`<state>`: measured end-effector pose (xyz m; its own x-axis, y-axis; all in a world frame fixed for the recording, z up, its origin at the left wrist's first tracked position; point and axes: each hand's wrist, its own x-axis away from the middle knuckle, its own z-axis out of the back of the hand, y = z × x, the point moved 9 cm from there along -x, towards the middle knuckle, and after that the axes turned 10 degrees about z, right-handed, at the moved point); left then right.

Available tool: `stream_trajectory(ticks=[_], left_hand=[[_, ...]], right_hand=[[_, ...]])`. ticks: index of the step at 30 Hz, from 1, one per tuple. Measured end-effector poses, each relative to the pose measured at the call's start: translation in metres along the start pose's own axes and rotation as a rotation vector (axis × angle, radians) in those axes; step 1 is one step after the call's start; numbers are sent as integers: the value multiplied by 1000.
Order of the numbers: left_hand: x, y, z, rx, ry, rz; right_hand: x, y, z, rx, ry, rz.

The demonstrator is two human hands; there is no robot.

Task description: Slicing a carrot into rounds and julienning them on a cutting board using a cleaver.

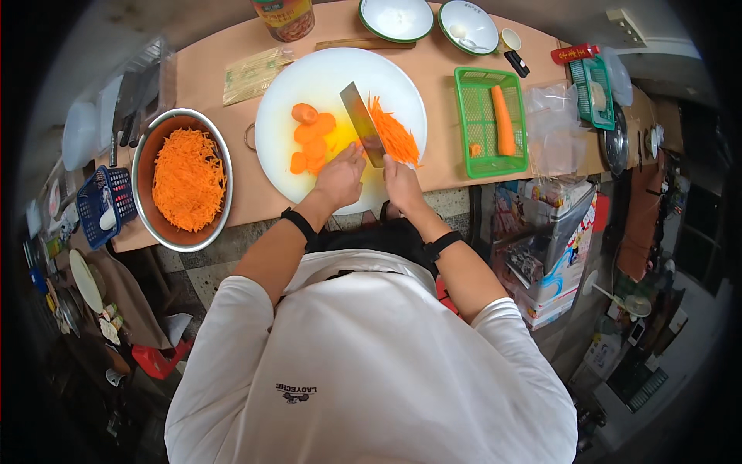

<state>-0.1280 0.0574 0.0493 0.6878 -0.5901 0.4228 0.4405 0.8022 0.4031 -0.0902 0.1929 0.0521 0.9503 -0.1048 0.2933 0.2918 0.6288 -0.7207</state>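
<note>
My right hand grips the handle end of a cleaver. Its broad blade points away from me over the round white cutting board. Close to the blade's left side is my left hand, fingers bent and pressed together; whatever is under them is hidden. Carrot slices overlap in a row left of the blade, with a carrot end piece at their far end. Right of the blade lies a pile of carrot shreds.
A steel bowl at left holds a heap of carrot shreds. A green basket at right holds a peeled carrot. Two white bowls, a jar and a bundle of thin sticks line the far side.
</note>
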Motion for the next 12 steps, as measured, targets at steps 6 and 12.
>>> stream_trajectory(ticks=[6, 12], left_hand=[[3, 5, 4, -10, -3, 52], [3, 15, -1, -8, -61, 32]], right_hand=[[12, 8, 0, 30, -8, 16], [27, 25, -6, -70, 38, -32]])
